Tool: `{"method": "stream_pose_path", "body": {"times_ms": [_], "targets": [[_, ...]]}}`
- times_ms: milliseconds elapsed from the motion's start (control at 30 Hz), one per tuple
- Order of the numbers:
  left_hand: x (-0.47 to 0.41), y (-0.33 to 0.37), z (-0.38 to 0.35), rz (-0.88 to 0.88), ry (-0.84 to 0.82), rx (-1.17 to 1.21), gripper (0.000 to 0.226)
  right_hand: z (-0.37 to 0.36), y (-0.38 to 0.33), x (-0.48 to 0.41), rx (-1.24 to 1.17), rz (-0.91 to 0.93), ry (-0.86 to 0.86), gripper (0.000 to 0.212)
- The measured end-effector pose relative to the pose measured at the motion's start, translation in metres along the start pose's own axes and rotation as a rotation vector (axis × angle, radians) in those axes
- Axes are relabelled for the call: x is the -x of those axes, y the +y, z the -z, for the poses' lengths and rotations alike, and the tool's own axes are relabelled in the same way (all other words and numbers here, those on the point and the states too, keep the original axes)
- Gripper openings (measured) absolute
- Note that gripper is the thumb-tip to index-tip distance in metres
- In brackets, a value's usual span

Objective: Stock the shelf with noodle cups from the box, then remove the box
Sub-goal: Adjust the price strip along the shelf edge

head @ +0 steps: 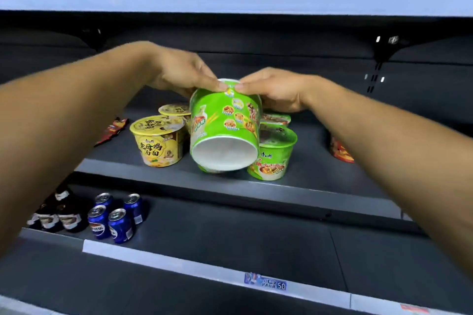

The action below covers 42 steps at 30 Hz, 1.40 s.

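Item in hand: one green noodle cup (pixel 224 127), tipped so its white recessed base is facing me and its lid end is pointing away into the shelf; small printed dish pictures are showing on its side wall. It is hanging over the front part of the middle shelf (pixel 163 174), directly below my fingertips.

Nearest to me, below the grip: four blue cans (pixel 116 216) and a cluster of dark bottles (pixel 57 213) are standing on the lower shelf, down and to the left; a price label (pixel 265 282) is sitting on that shelf's front strip.

At grip level: a second green cup (pixel 275 152) is standing upright just right of the held one, partly hidden behind it. A yellow noodle cup (pixel 159 140) is standing upright to the left, near but apart. Further left a red-and-black packet (pixel 112 130) is lying flat; well to the right, a red packet (pixel 340 151) is showing past my right forearm.

Beyond the grip: another yellow cup (pixel 176 110) and another green lid (pixel 276 118) are sitting in the back row, both partly covered.

Grip: my left hand (pixel 180 71) and right hand (pixel 277 91) are pinching the cup's far rim from either side, thumbs and fingertips pressing together on it and nearly meeting at the top. Whether the cup is touching the shelf, I cannot tell.
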<state>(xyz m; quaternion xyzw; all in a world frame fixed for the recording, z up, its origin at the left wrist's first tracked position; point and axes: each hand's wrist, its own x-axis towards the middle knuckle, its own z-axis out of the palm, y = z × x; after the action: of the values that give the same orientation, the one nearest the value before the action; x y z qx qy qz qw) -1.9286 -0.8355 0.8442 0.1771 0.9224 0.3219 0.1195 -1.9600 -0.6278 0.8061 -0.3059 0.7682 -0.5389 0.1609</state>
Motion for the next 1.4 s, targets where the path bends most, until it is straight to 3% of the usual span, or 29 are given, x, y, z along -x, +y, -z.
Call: {"method": "stream_pose_path", "body": {"times_ms": [100, 233, 400, 467, 600, 767, 1133, 1233, 1333, 1400], "targets": [[-0.017, 0.006, 0.019, -0.03, 0.092, -0.074, 0.045, 0.019, -0.012, -0.021, 0.123, 0.065, 0.049, 0.025], [-0.04, 0.004, 0.031, -0.061, 0.209, -0.212, 0.027, 0.037, -0.013, -0.046, 0.279, 0.125, 0.088, 0.023], [-0.073, -0.007, 0.039, -0.059, 0.376, -0.421, 0.035, 0.052, -0.006, -0.077, 0.505, 0.114, 0.229, 0.008], [-0.087, -0.011, 0.04, -0.046, 0.427, -0.523, 0.038, 0.058, 0.002, -0.093, 0.524, 0.166, 0.29, 0.014], [-0.116, -0.027, 0.04, -0.194, 0.503, -0.648, 0.028, 0.068, 0.017, -0.115, 0.715, 0.198, 0.361, 0.023], [-0.147, -0.05, 0.023, -0.159, 0.585, -0.843, 0.037, 0.077, 0.04, -0.134, 0.935, 0.173, 0.416, 0.028], [-0.161, -0.07, 0.0, -0.092, 0.657, -0.948, 0.038, 0.068, 0.078, -0.151, 0.906, 0.135, 0.429, 0.034], [-0.157, -0.068, -0.003, -0.026, 0.652, -0.968, 0.039, 0.068, 0.068, -0.146, 0.879, 0.13, 0.323, 0.047], [-0.155, -0.066, -0.007, -0.01, 0.651, -0.968, 0.043, 0.079, 0.067, -0.142, 1.003, 0.051, 0.233, 0.068], [-0.156, -0.067, -0.009, -0.052, 0.646, -0.966, 0.045, 0.086, 0.072, -0.14, 1.079, -0.003, 0.243, 0.065]]}}
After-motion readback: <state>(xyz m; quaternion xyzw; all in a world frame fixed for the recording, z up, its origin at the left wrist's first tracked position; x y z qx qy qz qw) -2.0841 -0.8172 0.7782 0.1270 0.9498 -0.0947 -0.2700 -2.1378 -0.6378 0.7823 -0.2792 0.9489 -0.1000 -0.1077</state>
